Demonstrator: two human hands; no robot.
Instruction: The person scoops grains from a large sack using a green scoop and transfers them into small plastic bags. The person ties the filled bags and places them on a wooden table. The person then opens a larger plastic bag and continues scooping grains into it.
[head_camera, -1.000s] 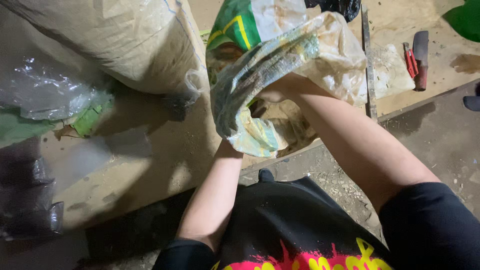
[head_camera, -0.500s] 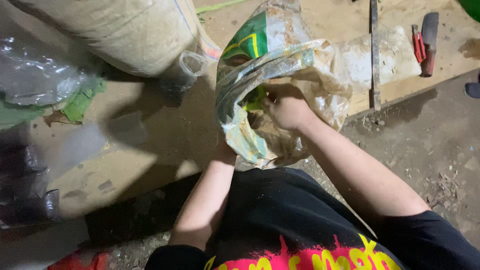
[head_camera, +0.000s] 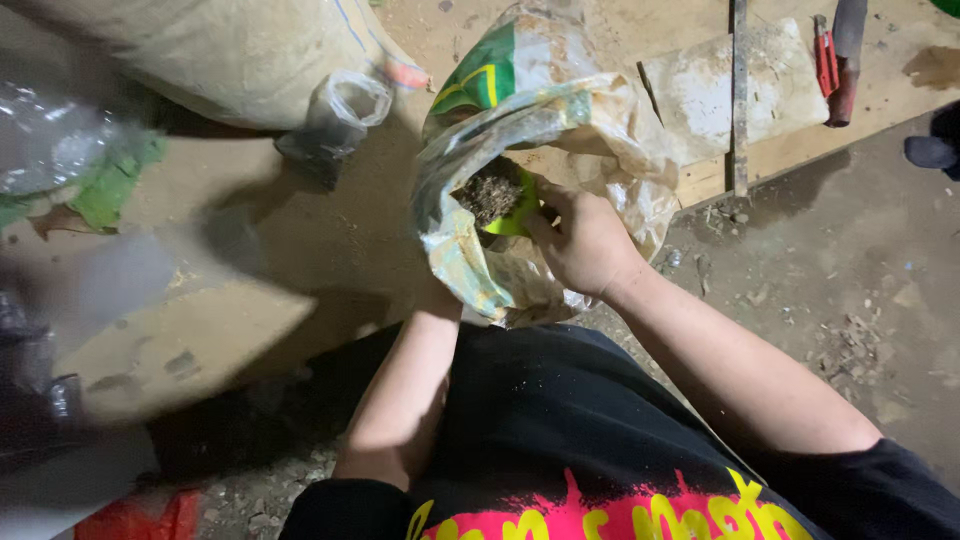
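A crumpled plastic sack (head_camera: 470, 250) with a green printed top stands open in front of me. Inside it a yellow-green scoop (head_camera: 512, 215) holds dark crumbly soil (head_camera: 488, 192). My right hand (head_camera: 585, 245) is closed on the scoop at the sack's mouth. My left hand is hidden behind the sack's near wall; only its forearm (head_camera: 405, 390) shows, reaching up to the sack's lower edge, so its grip cannot be seen.
A large tan woven sack (head_camera: 220, 60) lies at the upper left with a small clear bag (head_camera: 335, 115) beside it. A wooden board (head_camera: 790, 150) carries a flat block, a metal bar (head_camera: 738, 95) and a red-handled tool (head_camera: 828, 55). Gravelly ground lies to the right.
My right hand has come up out of the sack to its mouth, bringing the scoop of soil into sight. The view has shifted, and the sack now sits lower in the picture.
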